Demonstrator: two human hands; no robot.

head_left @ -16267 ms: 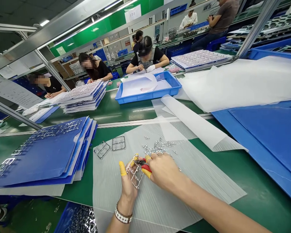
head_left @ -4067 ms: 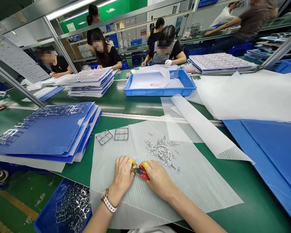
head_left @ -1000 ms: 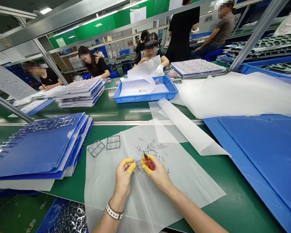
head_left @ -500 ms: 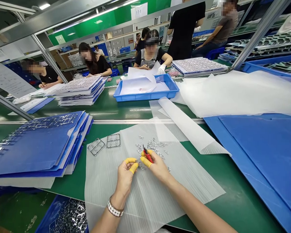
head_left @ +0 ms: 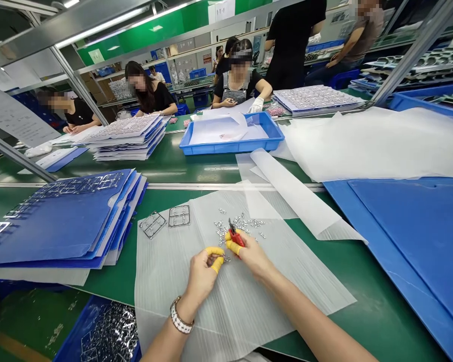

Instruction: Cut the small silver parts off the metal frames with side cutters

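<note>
My right hand (head_left: 251, 254) holds red-handled cutting nippers (head_left: 236, 236), their dark jaws pointing up and away from me. To its left, my left hand (head_left: 204, 271) is closed in a pinch, with a small shiny chrome part (head_left: 224, 257) at its fingertips; how many pieces it holds I cannot tell. Yellow finger cots cover fingertips on both hands. Just beyond the right hand, a loose pile of small chrome parts (head_left: 243, 221) lies on a translucent foam sheet (head_left: 287, 286). Two square chrome sprue frames (head_left: 179, 216) rest at the sheet's far left.
Blue corrugated sheets (head_left: 71, 221) bearing more frames are stacked at left. A bin of empty sprues (head_left: 111, 332) sits below the bench edge. Rolled white foam (head_left: 305, 196) and blue boards (head_left: 411, 231) lie right. Beyond are a blue tray (head_left: 226, 147) and several co-workers.
The sprue frame earlier in my left hand is gone from it. The nippers, then at the frame, now point upward. In the last second my left hand moved slightly right; a co-worker lowered a sheet.
</note>
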